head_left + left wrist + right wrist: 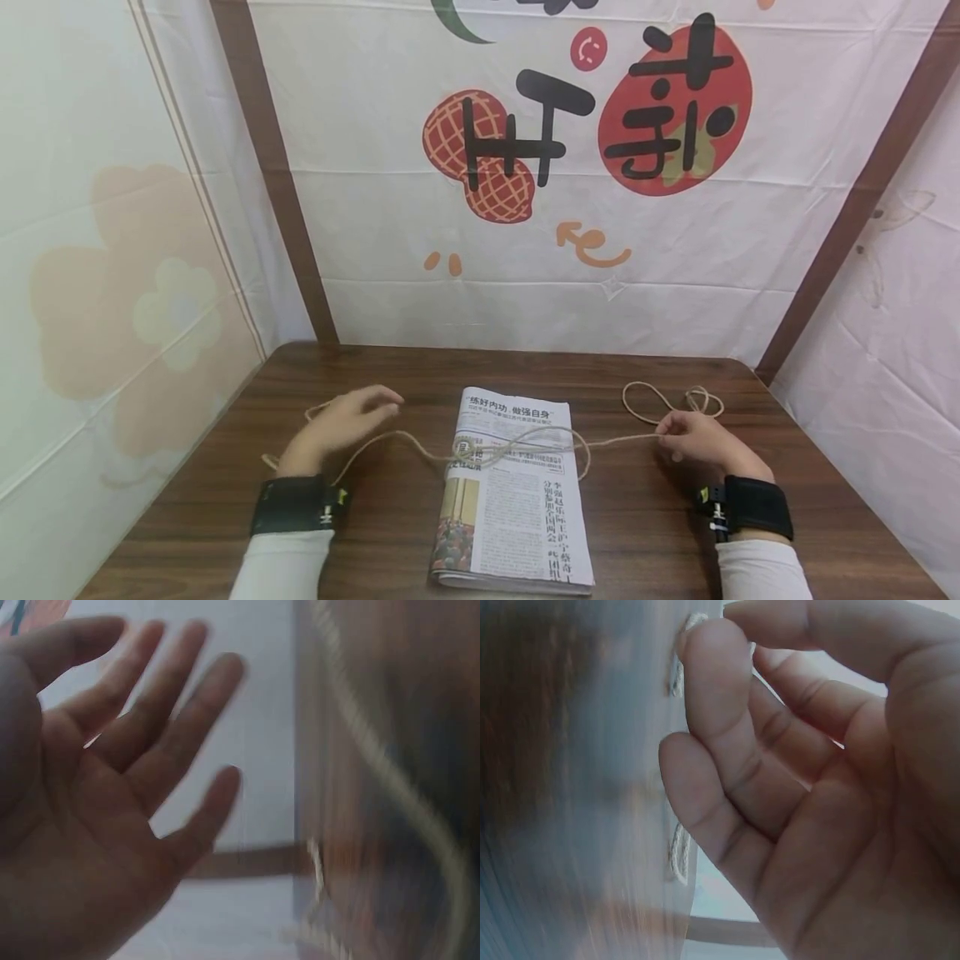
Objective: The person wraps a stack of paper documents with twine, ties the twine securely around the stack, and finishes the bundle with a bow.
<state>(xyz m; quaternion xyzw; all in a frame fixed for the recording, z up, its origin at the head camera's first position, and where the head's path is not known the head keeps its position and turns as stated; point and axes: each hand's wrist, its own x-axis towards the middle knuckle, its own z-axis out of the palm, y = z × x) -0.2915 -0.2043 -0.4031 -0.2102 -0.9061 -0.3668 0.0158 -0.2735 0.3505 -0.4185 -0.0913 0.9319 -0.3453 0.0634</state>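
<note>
A folded newspaper (pixel 517 517) lies on the table with a thin beige rope (pixel 622 440) across it, loosely looped over its upper half. To the left of the paper my left hand (pixel 347 427) hovers above the table, holding nothing. Its fingers (pixel 161 742) are spread and slightly bent in the left wrist view, apart from the rope (pixel 390 765). On the right, my right hand (pixel 697 442) pinches the rope between thumb and fingertips. The right wrist view shows curled fingers (pixel 716 697) that hide most of the pinched part.
Loose rope coils lie on the brown wooden table (pixel 630 517) beyond my right hand. On the left, a rope end shows beside my wrist. A white printed cloth (pixel 390 308) hangs behind the table, with more cloth at both sides.
</note>
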